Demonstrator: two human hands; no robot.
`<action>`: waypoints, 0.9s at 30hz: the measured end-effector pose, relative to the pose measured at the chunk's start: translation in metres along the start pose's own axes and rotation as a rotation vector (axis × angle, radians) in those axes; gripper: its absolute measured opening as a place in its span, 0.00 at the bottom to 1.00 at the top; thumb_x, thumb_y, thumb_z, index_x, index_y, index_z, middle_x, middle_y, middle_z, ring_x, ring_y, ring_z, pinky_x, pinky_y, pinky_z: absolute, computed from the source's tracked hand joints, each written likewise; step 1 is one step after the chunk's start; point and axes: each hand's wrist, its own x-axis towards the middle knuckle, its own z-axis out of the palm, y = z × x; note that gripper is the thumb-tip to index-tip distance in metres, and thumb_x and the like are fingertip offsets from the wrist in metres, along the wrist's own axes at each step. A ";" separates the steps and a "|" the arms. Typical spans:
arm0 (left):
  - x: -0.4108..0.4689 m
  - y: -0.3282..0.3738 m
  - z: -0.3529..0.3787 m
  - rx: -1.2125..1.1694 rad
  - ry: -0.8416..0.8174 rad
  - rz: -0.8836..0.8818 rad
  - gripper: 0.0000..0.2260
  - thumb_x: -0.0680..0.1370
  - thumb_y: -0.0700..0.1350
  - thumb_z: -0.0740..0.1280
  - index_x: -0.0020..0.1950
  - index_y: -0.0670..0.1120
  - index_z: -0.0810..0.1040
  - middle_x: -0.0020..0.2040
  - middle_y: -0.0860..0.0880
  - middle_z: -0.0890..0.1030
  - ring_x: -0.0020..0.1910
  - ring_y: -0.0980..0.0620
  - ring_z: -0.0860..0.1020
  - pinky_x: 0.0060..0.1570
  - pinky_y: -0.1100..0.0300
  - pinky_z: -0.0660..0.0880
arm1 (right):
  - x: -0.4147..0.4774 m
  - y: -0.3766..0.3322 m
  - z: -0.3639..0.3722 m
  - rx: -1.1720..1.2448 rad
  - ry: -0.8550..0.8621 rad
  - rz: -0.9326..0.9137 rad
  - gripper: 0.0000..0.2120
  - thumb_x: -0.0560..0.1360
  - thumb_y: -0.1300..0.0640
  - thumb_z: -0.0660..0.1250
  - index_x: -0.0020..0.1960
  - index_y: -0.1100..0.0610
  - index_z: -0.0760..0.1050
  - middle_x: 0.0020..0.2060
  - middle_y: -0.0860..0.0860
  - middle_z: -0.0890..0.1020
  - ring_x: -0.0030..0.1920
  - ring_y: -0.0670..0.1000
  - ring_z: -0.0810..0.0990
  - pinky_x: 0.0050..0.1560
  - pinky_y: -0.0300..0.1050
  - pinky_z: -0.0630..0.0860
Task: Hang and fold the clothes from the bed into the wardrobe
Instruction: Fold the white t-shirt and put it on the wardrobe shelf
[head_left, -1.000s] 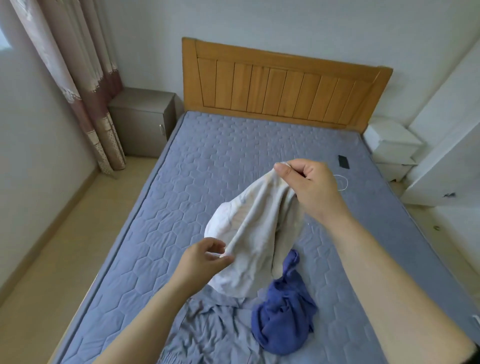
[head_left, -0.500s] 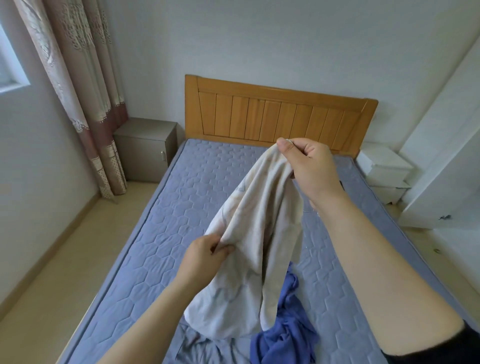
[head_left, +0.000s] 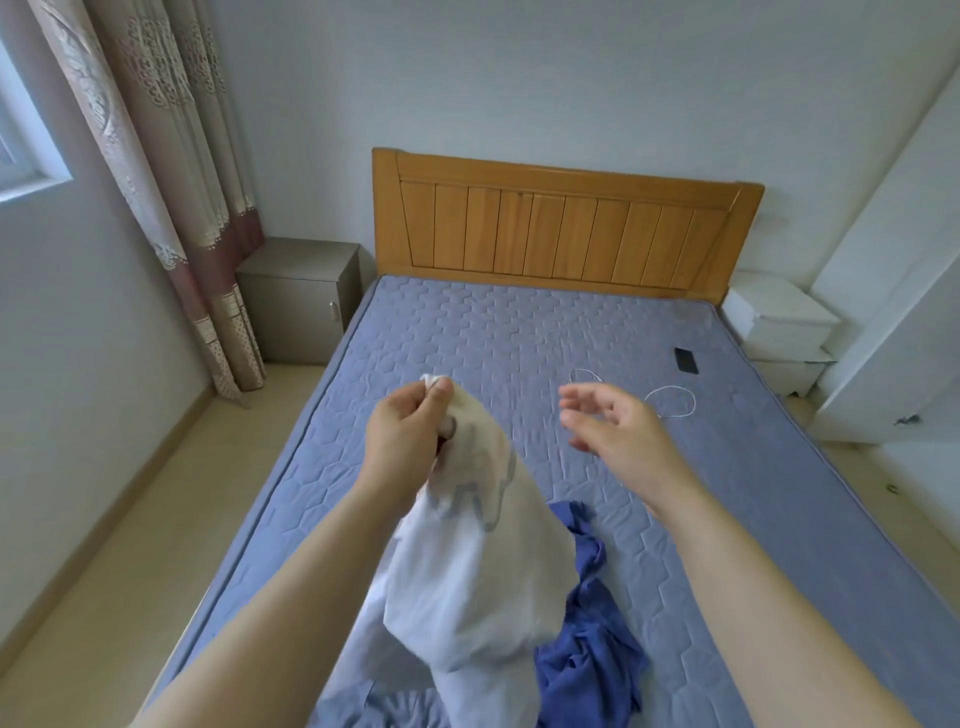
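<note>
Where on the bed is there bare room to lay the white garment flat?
Widest bare mattress: below the headboard, left of the phone and cord. A narrower strip runs right of the blue garment. Crowded: the near end, where the blue garment and a grey garment lie beneath the white garment the left hand grips.

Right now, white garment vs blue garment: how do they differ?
The white garment hangs from the left hand, which grips its top; the blue garment lies crumpled on the bed, untouched. The white garment shows a grey print; the blue garment looks plain. The white garment covers part of the blue garment. Both are unfolded, at the bed's near end.
</note>
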 end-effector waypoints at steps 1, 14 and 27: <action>0.001 0.003 0.000 -0.036 0.007 0.015 0.16 0.81 0.47 0.63 0.35 0.41 0.71 0.32 0.44 0.71 0.33 0.47 0.70 0.37 0.52 0.71 | -0.004 0.005 0.000 0.013 -0.010 0.014 0.10 0.77 0.63 0.67 0.57 0.55 0.78 0.48 0.49 0.81 0.48 0.48 0.80 0.54 0.46 0.79; 0.011 0.039 -0.018 -0.091 0.067 0.126 0.16 0.80 0.48 0.64 0.44 0.34 0.76 0.34 0.43 0.80 0.34 0.49 0.80 0.37 0.57 0.78 | -0.003 0.061 0.016 -0.026 -0.047 0.233 0.15 0.77 0.55 0.68 0.63 0.57 0.75 0.56 0.53 0.79 0.57 0.53 0.78 0.64 0.54 0.73; 0.012 0.040 -0.026 -0.019 0.042 0.099 0.16 0.81 0.46 0.62 0.49 0.32 0.78 0.43 0.38 0.83 0.42 0.46 0.82 0.44 0.54 0.81 | 0.004 0.046 0.035 0.586 -0.041 0.385 0.06 0.78 0.63 0.64 0.44 0.62 0.77 0.34 0.54 0.82 0.34 0.50 0.79 0.37 0.43 0.74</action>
